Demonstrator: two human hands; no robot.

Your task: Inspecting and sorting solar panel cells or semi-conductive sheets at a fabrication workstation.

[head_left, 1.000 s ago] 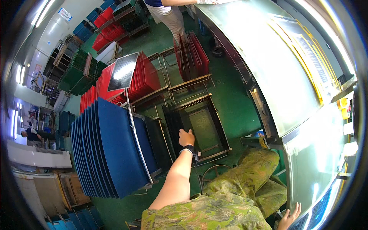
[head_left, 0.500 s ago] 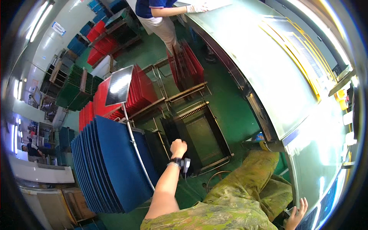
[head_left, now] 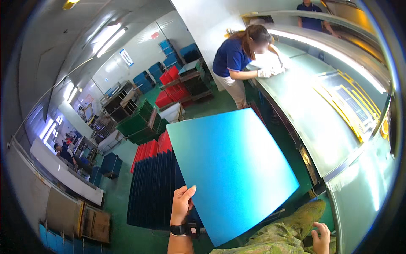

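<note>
My left hand (head_left: 182, 206) pinches the blue sheet (head_left: 233, 169) by its left edge, holding it in the air left of the surface's (head_left: 353, 211) long edge. My right hand (head_left: 321, 239) is apart, empty, loosely curled; supporting the far side would likely curb flexing.

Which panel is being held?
The bright blue panel, gripped at its left edge by the left hand. The dark blue panels and red panels stand in rows to its left, not held.
</note>
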